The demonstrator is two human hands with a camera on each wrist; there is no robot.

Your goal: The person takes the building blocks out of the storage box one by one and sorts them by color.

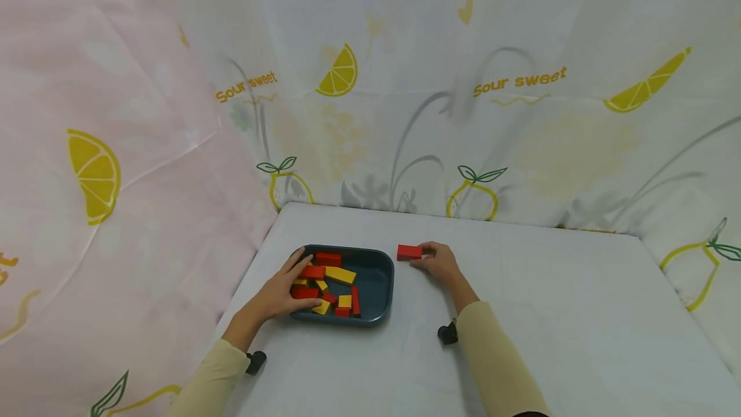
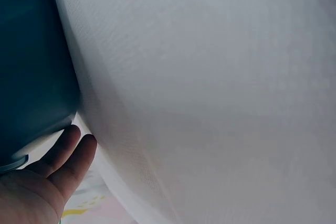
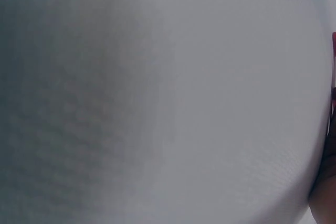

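Observation:
A dark blue rectangular tray [image 1: 379,282] holds several red and yellow blocks, mostly toward its left side. My left hand [image 1: 278,291] lies over the tray's left end in the head view, its fingers spread and the thumb over the blocks. In the left wrist view, two fairly straight fingers [image 2: 71,161] show right at the tray's outer wall [image 2: 37,66]. To the right of the tray, my right hand [image 1: 440,262] pinches the right end of a red rectangular block [image 1: 409,252] between thumb and fingers, low over the white tabletop.
A white cloth covers the table [image 1: 579,314]. Behind it hangs a lemon-print curtain [image 1: 405,114], which also closes off the left side. Small black devices [image 1: 448,333] sit at both wrists.

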